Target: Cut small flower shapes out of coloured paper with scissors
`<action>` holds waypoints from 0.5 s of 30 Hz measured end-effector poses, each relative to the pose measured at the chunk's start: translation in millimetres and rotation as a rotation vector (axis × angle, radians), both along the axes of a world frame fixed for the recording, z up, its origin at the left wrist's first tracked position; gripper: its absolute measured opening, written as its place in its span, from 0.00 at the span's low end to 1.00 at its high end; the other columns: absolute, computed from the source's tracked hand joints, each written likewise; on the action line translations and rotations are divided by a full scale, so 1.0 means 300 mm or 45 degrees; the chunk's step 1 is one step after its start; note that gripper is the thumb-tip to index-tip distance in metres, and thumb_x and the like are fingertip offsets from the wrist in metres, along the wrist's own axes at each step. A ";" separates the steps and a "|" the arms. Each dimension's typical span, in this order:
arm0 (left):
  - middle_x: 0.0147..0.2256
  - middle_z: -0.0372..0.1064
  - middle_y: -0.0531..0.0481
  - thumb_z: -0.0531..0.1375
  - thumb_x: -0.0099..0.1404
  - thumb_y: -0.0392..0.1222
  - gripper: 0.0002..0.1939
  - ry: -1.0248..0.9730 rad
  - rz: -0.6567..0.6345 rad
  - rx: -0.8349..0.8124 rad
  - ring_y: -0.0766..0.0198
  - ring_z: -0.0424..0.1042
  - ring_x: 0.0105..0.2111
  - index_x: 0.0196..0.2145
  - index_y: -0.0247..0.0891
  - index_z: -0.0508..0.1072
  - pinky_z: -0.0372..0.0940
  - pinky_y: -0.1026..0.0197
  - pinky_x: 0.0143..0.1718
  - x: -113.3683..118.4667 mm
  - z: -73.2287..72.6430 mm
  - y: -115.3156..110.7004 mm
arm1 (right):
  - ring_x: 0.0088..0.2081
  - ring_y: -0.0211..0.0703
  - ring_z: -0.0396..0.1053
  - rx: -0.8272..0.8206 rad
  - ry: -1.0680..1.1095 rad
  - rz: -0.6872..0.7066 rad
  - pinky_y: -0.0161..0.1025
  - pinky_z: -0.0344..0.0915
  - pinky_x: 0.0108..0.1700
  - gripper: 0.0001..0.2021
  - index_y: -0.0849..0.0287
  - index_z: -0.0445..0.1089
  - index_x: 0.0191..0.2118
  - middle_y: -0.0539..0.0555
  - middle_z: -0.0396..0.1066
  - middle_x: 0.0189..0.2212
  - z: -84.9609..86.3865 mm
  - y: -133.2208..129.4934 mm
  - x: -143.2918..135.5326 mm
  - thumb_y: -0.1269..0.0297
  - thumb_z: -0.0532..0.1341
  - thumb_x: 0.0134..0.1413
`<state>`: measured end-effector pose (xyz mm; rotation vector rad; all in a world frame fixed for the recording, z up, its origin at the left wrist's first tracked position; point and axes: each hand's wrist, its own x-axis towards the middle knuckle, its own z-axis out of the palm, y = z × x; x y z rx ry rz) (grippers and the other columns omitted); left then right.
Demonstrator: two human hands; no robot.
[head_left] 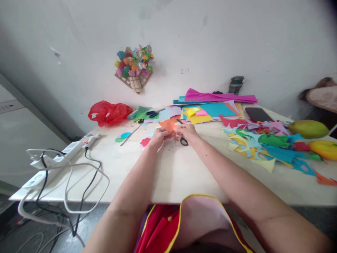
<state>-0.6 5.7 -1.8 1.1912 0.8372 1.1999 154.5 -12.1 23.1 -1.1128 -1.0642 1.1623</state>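
Over the middle of the table both hands meet at a piece of orange paper (170, 125). My left hand (160, 135) pinches its near left edge. On the right edge, my right hand (188, 131) is closed on the same paper, and a short dark stick-like tip (179, 121) shows by its fingers; I cannot tell what it belongs to. Just below that hand is a black ring (184, 141), perhaps a scissors handle. A pink-red flower-shaped paper cutout (145, 142) lies left of my left hand, with small scraps under the hands.
Blue and green paper circles (125, 135), dark-handled scissors (152, 114) and a red plastic bag (109, 113) lie left. Coloured sheets (210, 109) are stacked behind. Paper scraps (263, 140), a phone (259, 115) and mangoes (308, 129) sit right. A power strip (56, 161) with cables occupies the left edge.
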 end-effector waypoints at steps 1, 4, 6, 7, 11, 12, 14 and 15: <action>0.26 0.77 0.45 0.76 0.37 0.46 0.21 -0.003 0.004 -0.003 0.62 0.76 0.26 0.28 0.32 0.80 0.70 0.61 0.34 0.002 0.001 -0.002 | 0.20 0.32 0.62 0.008 0.011 -0.015 0.33 0.62 0.26 0.09 0.61 0.67 0.16 0.45 0.65 0.14 -0.006 0.003 -0.002 0.72 0.68 0.35; 0.27 0.78 0.45 0.77 0.37 0.47 0.22 0.001 0.024 -0.009 0.61 0.76 0.26 0.28 0.31 0.79 0.69 0.61 0.34 0.008 0.004 -0.006 | 0.21 0.33 0.63 0.028 0.018 -0.050 0.33 0.64 0.28 0.08 0.60 0.68 0.16 0.45 0.66 0.15 -0.019 0.010 -0.010 0.72 0.67 0.36; 0.27 0.78 0.44 0.77 0.37 0.47 0.21 0.002 0.029 0.004 0.61 0.76 0.26 0.27 0.31 0.79 0.70 0.60 0.34 0.010 0.004 -0.007 | 0.21 0.33 0.63 0.027 0.009 -0.070 0.33 0.64 0.28 0.08 0.60 0.69 0.17 0.44 0.66 0.15 -0.023 0.009 -0.015 0.73 0.67 0.37; 0.27 0.78 0.44 0.77 0.37 0.48 0.21 0.003 0.029 0.014 0.60 0.76 0.26 0.27 0.31 0.79 0.70 0.60 0.34 0.011 0.005 -0.007 | 0.21 0.34 0.64 0.018 0.008 -0.072 0.33 0.64 0.28 0.08 0.60 0.68 0.17 0.44 0.65 0.15 -0.023 0.008 -0.018 0.73 0.67 0.37; 0.27 0.78 0.44 0.77 0.38 0.49 0.22 0.006 0.020 0.058 0.60 0.77 0.27 0.27 0.31 0.79 0.71 0.59 0.36 0.009 0.005 -0.005 | 0.21 0.35 0.66 -0.034 -0.043 -0.024 0.32 0.64 0.27 0.07 0.59 0.69 0.20 0.45 0.66 0.16 -0.011 -0.001 -0.015 0.72 0.67 0.42; 0.27 0.78 0.44 0.77 0.38 0.49 0.23 0.000 0.022 0.065 0.59 0.77 0.27 0.27 0.31 0.79 0.71 0.59 0.37 0.006 0.005 -0.004 | 0.22 0.35 0.66 -0.045 -0.093 -0.002 0.32 0.64 0.27 0.07 0.60 0.69 0.21 0.46 0.67 0.17 -0.006 -0.001 -0.008 0.70 0.66 0.44; 0.27 0.77 0.44 0.77 0.38 0.49 0.23 -0.018 0.037 0.066 0.58 0.78 0.28 0.27 0.30 0.78 0.72 0.57 0.40 -0.001 0.004 0.000 | 0.24 0.37 0.69 -0.035 -0.282 0.024 0.32 0.64 0.27 0.07 0.60 0.71 0.24 0.50 0.71 0.21 0.007 0.002 0.017 0.66 0.64 0.50; 0.27 0.77 0.44 0.78 0.37 0.49 0.24 -0.026 0.053 0.062 0.57 0.79 0.29 0.27 0.30 0.78 0.72 0.57 0.40 -0.006 0.003 0.003 | 0.26 0.39 0.71 -0.010 -0.435 0.018 0.33 0.65 0.28 0.08 0.60 0.71 0.25 0.52 0.74 0.24 0.015 0.005 0.033 0.65 0.63 0.52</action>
